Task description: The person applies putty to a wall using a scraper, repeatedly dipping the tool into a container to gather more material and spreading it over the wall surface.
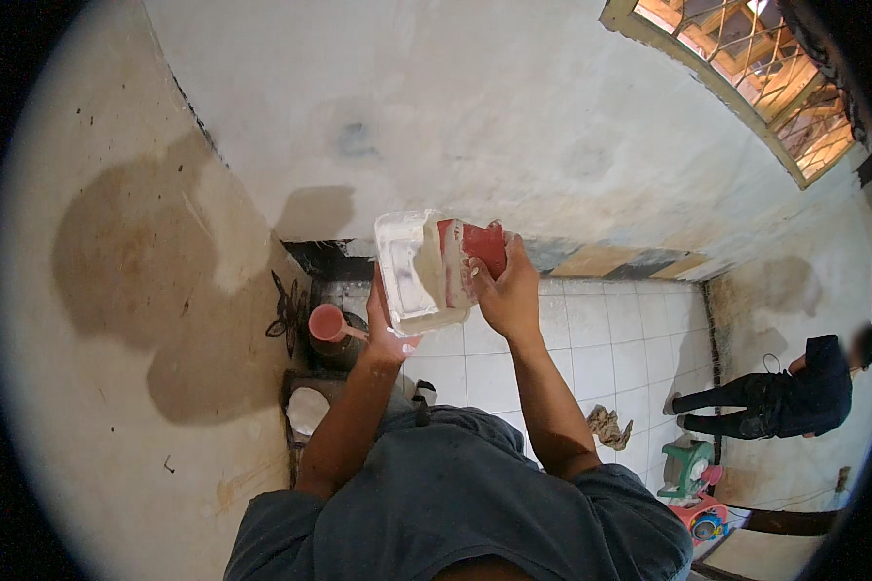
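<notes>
My left hand (389, 339) holds a white rectangular plastic tub (393, 232) from its left side and below. Whitish paste coats the inside of the tub. Closed around a red scraper (484, 248) is my right hand (513, 298), at the tub's right side. The scraper's paste-smeared edge lies over the tub's opening. White smears show on both hands. How the fingers of my left hand sit under the tub is partly hidden.
Patchy walls (494, 116) rise ahead and at left. A pink dipper (327, 322) rests on a dark container at lower left, near a white round item (307, 412). A crumpled rag (610, 427) lies on white tiles (543, 363). At right are a green stool (686, 467) and a standing person (814, 392).
</notes>
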A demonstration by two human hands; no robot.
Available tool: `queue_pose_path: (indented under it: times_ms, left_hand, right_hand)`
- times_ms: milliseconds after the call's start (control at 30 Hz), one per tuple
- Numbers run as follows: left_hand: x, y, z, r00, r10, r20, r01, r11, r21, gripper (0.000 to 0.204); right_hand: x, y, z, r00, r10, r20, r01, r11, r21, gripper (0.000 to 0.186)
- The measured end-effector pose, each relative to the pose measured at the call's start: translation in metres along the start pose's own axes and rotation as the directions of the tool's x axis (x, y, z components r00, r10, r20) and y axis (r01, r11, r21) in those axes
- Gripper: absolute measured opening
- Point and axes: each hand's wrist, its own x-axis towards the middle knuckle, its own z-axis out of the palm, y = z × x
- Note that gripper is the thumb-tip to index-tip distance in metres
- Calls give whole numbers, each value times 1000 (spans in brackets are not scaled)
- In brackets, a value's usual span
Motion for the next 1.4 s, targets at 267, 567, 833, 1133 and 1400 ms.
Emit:
queue_pose_path:
  times_ms: [267, 567, 833, 1133, 1400]
  left_hand:
    - [2, 0, 7, 989, -17, -146, 30, 996, 87, 56]
    - [0, -5, -2, 974, -42, -223, 91, 973, 214, 64]
    - [1, -4, 3, 980, -73, -186, 127, 946, 299, 66]
    - [5, -3, 12, 967, -87, -241, 149, 957, 251, 62]
    - [5, -1, 11, 978, -59, -199, 124, 934, 336, 62]
  right_hand:
    - [2, -3, 11, 987, 142, 72, -119, 958, -259, 34]
    - [-2, 7, 13, 991, 106, 79, -82, 961, -264, 31]
    - [4, 42, 7, 988, 105, 113, -96, 992, -83, 34]
    - [-1, 55, 13, 991, 85, 106, -91, 994, 53, 28]
    - [2, 46, 15, 978, 181, 104, -196, 967, 162, 30]
